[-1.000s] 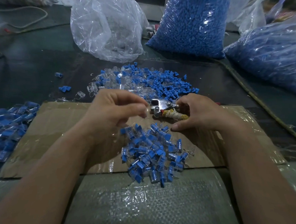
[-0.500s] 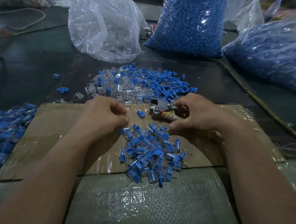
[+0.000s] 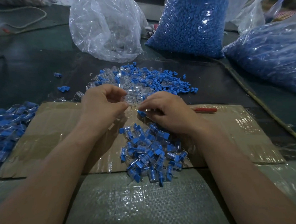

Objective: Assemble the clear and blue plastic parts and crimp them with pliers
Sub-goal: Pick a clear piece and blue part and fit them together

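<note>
1. Blue and clear loose parts (image 3: 159, 81) lie heaped on the dark table (image 3: 33, 65) at frame centre, just above the taped cardboard (image 3: 52, 132).
2. Our left hand (image 3: 100, 106) sits at that heap's lower edge with its fingers curled. We cannot tell whether it pinches a clear piece.
3. Our right hand (image 3: 167, 112) is just beside it, fingertips pinching a blue part (image 3: 141, 113) over the cardboard.
4. Of the pliers (image 3: 206, 110) we see only a red handle, poking rightward from under that hand.
5. Assembled pieces (image 3: 150, 148) pile up on the cardboard below both hands.
6. Across the top stand a clear bag (image 3: 105, 29) and, to its right, two blue bags (image 3: 189, 23).
</note>
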### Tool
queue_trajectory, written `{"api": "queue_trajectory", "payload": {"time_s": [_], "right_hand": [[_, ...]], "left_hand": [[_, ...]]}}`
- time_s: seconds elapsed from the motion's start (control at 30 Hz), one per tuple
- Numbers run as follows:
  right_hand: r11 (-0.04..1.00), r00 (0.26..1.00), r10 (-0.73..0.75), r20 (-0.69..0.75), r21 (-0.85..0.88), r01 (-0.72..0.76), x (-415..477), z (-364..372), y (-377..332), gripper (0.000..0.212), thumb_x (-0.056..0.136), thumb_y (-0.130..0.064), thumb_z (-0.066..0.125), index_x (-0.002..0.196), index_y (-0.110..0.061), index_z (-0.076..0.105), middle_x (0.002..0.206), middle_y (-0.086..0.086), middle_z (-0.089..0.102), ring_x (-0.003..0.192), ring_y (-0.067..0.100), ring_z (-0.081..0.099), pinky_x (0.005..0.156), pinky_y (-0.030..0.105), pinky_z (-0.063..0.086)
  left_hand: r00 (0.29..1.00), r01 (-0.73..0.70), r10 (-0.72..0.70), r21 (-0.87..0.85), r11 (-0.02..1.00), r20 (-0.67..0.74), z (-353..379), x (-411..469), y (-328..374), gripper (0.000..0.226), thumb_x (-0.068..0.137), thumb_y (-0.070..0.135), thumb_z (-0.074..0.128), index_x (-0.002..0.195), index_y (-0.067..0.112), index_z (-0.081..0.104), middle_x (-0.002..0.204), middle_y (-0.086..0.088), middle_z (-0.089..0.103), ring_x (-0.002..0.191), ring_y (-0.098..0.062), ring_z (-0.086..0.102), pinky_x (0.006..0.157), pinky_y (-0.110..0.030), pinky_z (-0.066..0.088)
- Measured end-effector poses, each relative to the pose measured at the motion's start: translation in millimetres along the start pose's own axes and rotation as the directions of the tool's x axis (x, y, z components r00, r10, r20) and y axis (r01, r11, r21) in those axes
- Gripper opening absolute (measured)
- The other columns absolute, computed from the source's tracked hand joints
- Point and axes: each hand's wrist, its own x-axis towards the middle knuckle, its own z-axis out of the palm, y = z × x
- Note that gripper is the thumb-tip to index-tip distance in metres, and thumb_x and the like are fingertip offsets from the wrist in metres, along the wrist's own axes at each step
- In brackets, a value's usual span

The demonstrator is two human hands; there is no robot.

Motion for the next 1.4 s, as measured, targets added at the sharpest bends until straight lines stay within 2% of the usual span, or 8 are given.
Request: {"api": "queue_trajectory", "payload": {"time_s": [0.1, 0.4, 0.8, 0.93, 1.03, 1.1, 1.27, 1.4], "right_hand": [[0.999, 0.997, 0.040, 0.069, -0.005, -0.040, 2.8, 1.1, 3.6, 0.031, 0.088, -0.016, 0.059, 0.118, -0.018, 0.063, 0.115, 0.002, 0.062, 0.114, 0.015, 0.045, 0.093, 0.021, 0.028], [0.997, 0.997, 0.071, 0.042, 0.009, -0.071, 10.6, 2.5, 0.8, 0.018, 0.081, -0.021, 0.070, 0.099, -0.018, 0.071, 0.087, -0.008, 0.054, 0.088, 0.009, 0.051, 0.076, 0.020, 0.038], [1.000, 1.000, 0.018, -0.009, -0.011, -0.018, 4.5, 7.7, -0.1, 0.020, 0.093, -0.016, 0.051, 0.107, -0.012, 0.065, 0.104, 0.003, 0.065, 0.093, 0.016, 0.052, 0.077, 0.019, 0.028], [0.990, 0.986, 0.072, -0.152, 0.133, -0.052, 1.3, 3.6, -3.5, 0.016, 0.092, -0.014, 0.051, 0.100, -0.008, 0.065, 0.091, -0.002, 0.062, 0.085, 0.011, 0.051, 0.073, 0.020, 0.034], [0.929, 0.917, 0.192, -0.350, 0.367, -0.055, -1.9, 0.0, -5.0, 0.010, 0.090, -0.011, 0.056, 0.091, -0.014, 0.065, 0.079, -0.016, 0.055, 0.072, -0.002, 0.051, 0.068, 0.012, 0.042], [0.876, 0.888, 0.242, -0.392, 0.482, -0.026, -3.5, -0.3, -7.7, 0.012, 0.088, -0.009, 0.058, 0.089, -0.019, 0.064, 0.076, -0.018, 0.056, 0.069, -0.005, 0.053, 0.065, 0.010, 0.044], [0.860, 0.880, 0.230, -0.415, 0.510, 0.016, -4.4, 3.7, -15.2, 0.014, 0.085, -0.005, 0.062, 0.095, -0.011, 0.069, 0.078, -0.017, 0.059, 0.071, 0.004, 0.061, 0.069, 0.019, 0.053], [0.855, 0.871, 0.234, -0.432, 0.518, 0.028, -5.2, 3.1, -15.8, 0.015, 0.084, -0.004, 0.063, 0.097, -0.006, 0.070, 0.077, -0.013, 0.061, 0.070, 0.006, 0.063, 0.069, 0.022, 0.055]], "left_hand": [[1.000, 0.021, -0.021, -0.041, 0.999, -0.003, -0.9, -0.2, 0.2, 0.020, 0.074, 0.000, 0.072, 0.084, 0.017, 0.068, 0.082, -0.008, 0.067, 0.073, -0.023, 0.068, 0.067, -0.038, 0.059], [0.999, -0.020, 0.021, -0.030, 0.999, 0.038, 1.6, -1.3, 0.6, 0.022, 0.071, 0.005, 0.074, 0.082, 0.021, 0.065, 0.080, -0.002, 0.068, 0.071, -0.013, 0.067, 0.063, -0.019, 0.056], [0.995, 0.004, 0.001, -0.055, 0.998, 0.098, 1.4, -3.6, 2.3, 0.017, 0.069, 0.006, 0.074, 0.082, 0.016, 0.067, 0.079, -0.003, 0.071, 0.075, -0.019, 0.069, 0.074, -0.037, 0.058], [0.994, 0.039, -0.027, -0.114, 0.993, 0.108, 1.8, -5.0, 4.5, 0.017, 0.071, 0.003, 0.072, 0.084, 0.013, 0.067, 0.081, -0.006, 0.071, 0.077, -0.025, 0.069, 0.076, -0.042, 0.057], [0.990, 0.037, -0.018, -0.139, 0.990, 0.138, 2.4, -5.1, 6.5, 0.018, 0.073, 0.003, 0.071, 0.088, 0.013, 0.068, 0.081, -0.005, 0.072, 0.076, -0.021, 0.070, 0.072, -0.032, 0.059], [0.986, 0.050, -0.019, -0.181, 0.982, 0.167, 2.8, -5.1, 7.5, 0.018, 0.074, 0.003, 0.069, 0.089, 0.013, 0.069, 0.082, -0.003, 0.073, 0.076, -0.019, 0.070, 0.071, -0.027, 0.058], [0.971, 0.076, -0.019, -0.232, 0.970, 0.236, 1.9, -5.7, 6.9, 0.020, 0.072, 0.007, 0.067, 0.092, 0.012, 0.069, 0.084, -0.004, 0.073, 0.078, -0.017, 0.069, 0.074, -0.028, 0.056], [0.968, 0.044, 0.014, -0.228, 0.973, 0.249, 1.8, -4.9, 6.7, 0.026, 0.064, 0.014, 0.067, 0.090, 0.011, 0.067, 0.081, -0.003, 0.073, 0.075, -0.014, 0.069, 0.068, -0.019, 0.055]]}}
